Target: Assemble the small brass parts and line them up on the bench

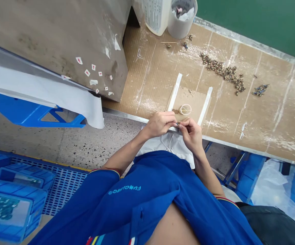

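Note:
My left hand (160, 123) and my right hand (192, 134) meet at the near edge of the cardboard-covered bench (264, 112). Both pinch a tiny dark metal part (178, 123) between their fingertips. Just beyond the fingers a small pale ring (185, 109) with a thin stick across it lies on a taped cardboard square (190, 98). A long heap of small brass-coloured parts (225, 72) lies farther back on the bench. A smaller cluster of dark parts (260, 90) lies to its right.
A white bottle (155, 15) and a translucent cup (181, 17) stand at the bench's far end. A grey machine housing (61, 44) with stickers sits at left, above a blue stool (30, 114). Blue bins (12, 200) stand on the floor at lower left.

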